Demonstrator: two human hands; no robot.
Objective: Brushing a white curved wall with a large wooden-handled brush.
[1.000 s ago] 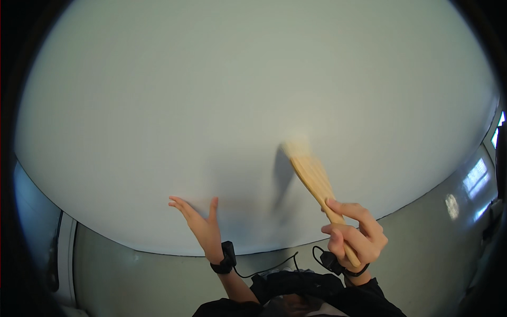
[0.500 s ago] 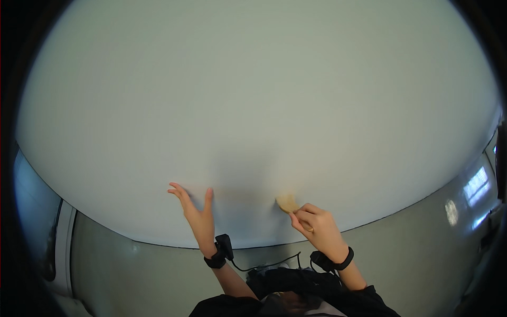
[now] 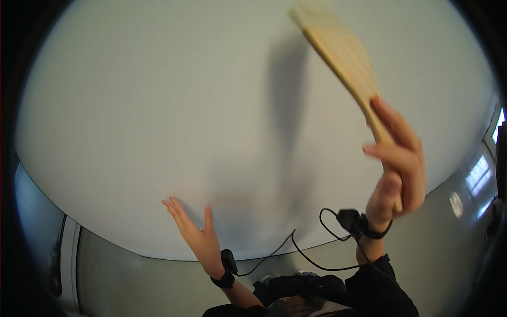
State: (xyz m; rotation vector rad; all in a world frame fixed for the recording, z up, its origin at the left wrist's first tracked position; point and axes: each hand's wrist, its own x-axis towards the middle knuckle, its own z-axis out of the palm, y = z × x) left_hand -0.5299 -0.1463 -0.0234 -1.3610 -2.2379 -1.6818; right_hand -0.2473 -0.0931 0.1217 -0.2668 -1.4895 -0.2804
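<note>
Flat wooden brush (image 3: 346, 63): held by its handle (image 3: 377, 127), pale, blurred bristles (image 3: 316, 13) pointed up and left of the right fingers.
Right hand (image 3: 398, 164): fingers closed around the handle.
Left hand (image 3: 198, 238): fingers spread, nothing held; contact with the surface cannot be told.
White surface (image 3: 132, 105): seen behind all fingers; brush's shadow (image 3: 287, 90) cast left of the right ones.
Black wristbands (image 3: 224, 279): worn below the fingers.

A flat wooden brush (image 3: 348, 67) slants, its pale bristles (image 3: 318, 16) blurred.
</note>
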